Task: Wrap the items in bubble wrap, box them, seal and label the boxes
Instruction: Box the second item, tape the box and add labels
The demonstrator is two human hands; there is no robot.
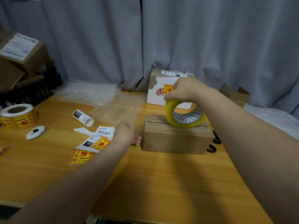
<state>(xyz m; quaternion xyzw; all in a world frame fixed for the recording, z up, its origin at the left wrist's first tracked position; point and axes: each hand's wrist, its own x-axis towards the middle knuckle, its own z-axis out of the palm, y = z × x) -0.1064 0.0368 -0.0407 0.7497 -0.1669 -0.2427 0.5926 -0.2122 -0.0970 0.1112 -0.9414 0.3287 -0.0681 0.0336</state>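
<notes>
Sealing step in hand. Small brown box (174, 139) sits on the bench (161, 183), mid-right and nearest the person, with its top flaps folded shut. The centre seam (155, 122) shows as a dark slit, with no tape plainly visible over it. Right hand (186, 89) grips the yellow-tinted tape roll (184, 116) from above, fingers (169, 96) curled over its rim, and the roll stands on edge, touching the box top over the seam. Left hand (124, 131) is at the box's left end, fingers curled in close to the end face. It probably pins the tape's free end there, but the film is too clear to confirm, so what that hand holds cannot be told. Bubble wrap (119, 107) lies spread behind the box. A roll of fragile stickers (17, 117) sits at far left, with loose stickers (80, 156) and a barcode slip (105, 130) beside the left wrist. A white box (159, 92), already stickered, stands at the back. Judgement: wrapping and boxing look done for this item, and labelling is not yet done. The next move calls for drawing the roll rightward along the seam with the tape kept taut and centred. The left end needs to be held down firmly so the strip does not lift or wander off the slit.
</notes>
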